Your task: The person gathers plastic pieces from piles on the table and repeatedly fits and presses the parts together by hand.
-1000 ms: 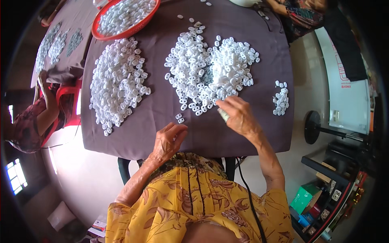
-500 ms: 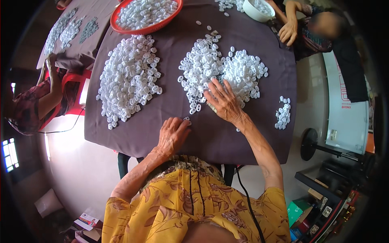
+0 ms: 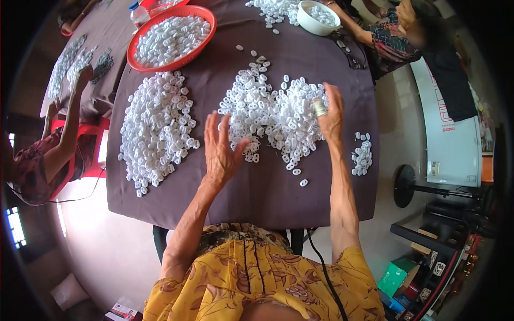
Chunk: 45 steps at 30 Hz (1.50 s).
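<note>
I see L hand (image 3: 220,155) released, fingers spread, at L edge of mid pile (image 3: 300,112) of white pcs on desk (image 3: 257,192). R hand (image 3: 332,120) also released, at pile's R edge. Long pile (image 3: 155,125) L, small pile (image 3: 362,156) R. Beyond: red basin (image 3: 160,68), white bowl (image 3: 319,28), both w/ pcs.

We find our left forearm (image 3: 188,232) and right forearm (image 3: 343,198) extended from near to far. Our left hand (image 3: 218,152) is splayed, thumb out rightward; our right hand (image 3: 332,115) stands edge-on, fingers pointing far.
</note>
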Tool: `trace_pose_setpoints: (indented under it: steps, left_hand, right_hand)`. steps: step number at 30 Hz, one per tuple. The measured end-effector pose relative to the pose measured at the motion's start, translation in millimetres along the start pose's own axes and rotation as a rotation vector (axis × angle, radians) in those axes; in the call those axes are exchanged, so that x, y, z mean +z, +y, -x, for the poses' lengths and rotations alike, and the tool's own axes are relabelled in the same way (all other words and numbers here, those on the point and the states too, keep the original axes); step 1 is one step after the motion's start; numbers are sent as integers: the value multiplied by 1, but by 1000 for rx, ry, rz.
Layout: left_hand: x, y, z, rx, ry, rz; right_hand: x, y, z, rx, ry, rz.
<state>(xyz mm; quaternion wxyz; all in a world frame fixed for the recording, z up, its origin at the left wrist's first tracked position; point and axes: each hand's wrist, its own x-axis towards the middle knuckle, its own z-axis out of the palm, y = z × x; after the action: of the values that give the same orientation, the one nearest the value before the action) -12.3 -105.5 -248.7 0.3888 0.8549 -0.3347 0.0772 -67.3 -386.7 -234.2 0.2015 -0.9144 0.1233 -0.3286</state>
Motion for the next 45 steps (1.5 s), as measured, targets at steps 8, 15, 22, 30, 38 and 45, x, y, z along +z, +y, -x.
trace_pose_setpoints:
  steps: [8, 15, 22, 30, 38, 45]
  left_hand:
    - [57, -8, -35, -137, 31, -100]
    - [79, 16, -48, -67, -46, 156]
    - [9, 14, 14, 126, -218, 52]
    - [23, 20, 27, 161, -297, -66]
    - [34, 13, 15, 211, -232, -98]
    - [9, 10, 41, 155, -210, -25]
  right_hand:
    - [40, 27, 3, 208, -145, -128]
    - [36, -20, -14, 131, -248, -391]
    - [-28, -12, 58, 133, -186, -229]
    - [-19, -64, 106, -221, -426, 79]
    - [32, -41, 46, -292, -283, 160]
    - [27, -71, 17, -363, -240, 108]
